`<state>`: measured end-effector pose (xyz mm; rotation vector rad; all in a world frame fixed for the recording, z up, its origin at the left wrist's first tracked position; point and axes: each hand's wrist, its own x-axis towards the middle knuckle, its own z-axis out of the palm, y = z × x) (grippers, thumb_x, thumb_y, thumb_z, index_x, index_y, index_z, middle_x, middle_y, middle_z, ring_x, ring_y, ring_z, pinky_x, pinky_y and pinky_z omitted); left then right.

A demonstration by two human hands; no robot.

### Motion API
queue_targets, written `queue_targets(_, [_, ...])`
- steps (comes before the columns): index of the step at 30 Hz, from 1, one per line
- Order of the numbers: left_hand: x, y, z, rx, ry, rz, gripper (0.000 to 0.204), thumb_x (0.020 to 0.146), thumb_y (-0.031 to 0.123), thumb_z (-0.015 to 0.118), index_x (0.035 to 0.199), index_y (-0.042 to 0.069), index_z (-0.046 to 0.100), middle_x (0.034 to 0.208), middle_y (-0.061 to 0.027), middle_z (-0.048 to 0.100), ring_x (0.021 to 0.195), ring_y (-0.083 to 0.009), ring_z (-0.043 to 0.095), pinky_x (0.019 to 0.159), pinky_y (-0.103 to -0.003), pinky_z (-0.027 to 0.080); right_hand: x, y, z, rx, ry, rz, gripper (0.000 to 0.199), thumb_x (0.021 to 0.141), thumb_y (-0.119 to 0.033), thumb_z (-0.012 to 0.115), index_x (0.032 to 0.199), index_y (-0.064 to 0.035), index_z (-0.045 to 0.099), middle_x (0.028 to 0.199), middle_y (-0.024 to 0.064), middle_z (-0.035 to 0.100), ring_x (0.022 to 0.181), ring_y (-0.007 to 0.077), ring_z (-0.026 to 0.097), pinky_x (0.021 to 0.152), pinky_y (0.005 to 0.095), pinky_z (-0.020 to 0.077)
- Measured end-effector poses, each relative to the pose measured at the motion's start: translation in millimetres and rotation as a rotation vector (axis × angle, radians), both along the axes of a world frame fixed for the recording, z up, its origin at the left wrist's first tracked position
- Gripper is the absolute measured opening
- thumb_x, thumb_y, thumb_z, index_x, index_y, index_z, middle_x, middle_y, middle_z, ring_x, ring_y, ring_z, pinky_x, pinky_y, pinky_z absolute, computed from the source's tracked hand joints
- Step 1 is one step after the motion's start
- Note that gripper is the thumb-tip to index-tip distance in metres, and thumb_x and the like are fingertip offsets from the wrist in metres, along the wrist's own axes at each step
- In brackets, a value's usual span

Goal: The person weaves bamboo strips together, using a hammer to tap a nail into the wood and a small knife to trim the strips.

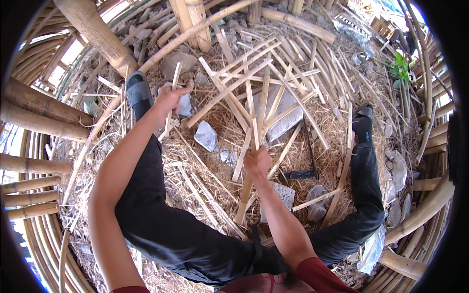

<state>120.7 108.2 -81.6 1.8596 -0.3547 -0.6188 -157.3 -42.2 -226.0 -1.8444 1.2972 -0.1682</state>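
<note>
Out to the left, my left hand (171,100) is closed round a thin, pale bamboo strip (168,126) that stands nearly upright, one finger pointing off to the right. Between my legs, my right hand (257,160) grips split bamboo strips (254,134). Their upper ends reach away from me among a loose, crossing pile of bamboo strips (234,78); I cannot tell exactly how many are in the grip. Below the fist, a bamboo length (243,207) slants down toward my lap. A grey stone block (283,115) lies partly under the strips.
Bamboo shavings (210,166) cover the ground. A white stone (205,136) sits between my hands. A black-handled tool (298,174) lies right of my right hand. Thick bamboo poles (93,34) stand at the far left. A green plant (400,68) is at the far right.
</note>
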Motion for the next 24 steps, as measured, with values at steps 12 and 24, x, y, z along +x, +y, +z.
queue_targets(12, [25, 30, -18, -0.035, -0.069, 0.110, 0.024, 0.095, 0.031, 0.073, 0.094, 0.009, 0.064, 0.065, 0.0051, 0.043, 0.051, -0.0093, 0.043, 0.045, -0.029, 0.039, -34, -25, 75, 0.260, -0.625, 0.080, 0.035, 0.096, -0.029, 0.073, 0.115, -0.0003, 0.068, 0.078, 0.0130, 0.068, 0.068, 0.0261, 0.065, 0.058, 0.0375, 0.0547])
queue_targets(24, [5, 29, 22, -0.076, -0.122, 0.135, 0.022, 0.092, 0.028, 0.075, 0.091, 0.009, 0.063, 0.066, 0.0050, 0.043, 0.051, -0.0101, 0.041, 0.047, -0.030, 0.038, -109, -65, 120, 0.376, -0.879, 0.006, 0.022, 0.086, -0.007, 0.082, 0.101, -0.0020, 0.068, 0.085, 0.0036, 0.069, 0.071, 0.0116, 0.065, 0.059, 0.0250, 0.0490])
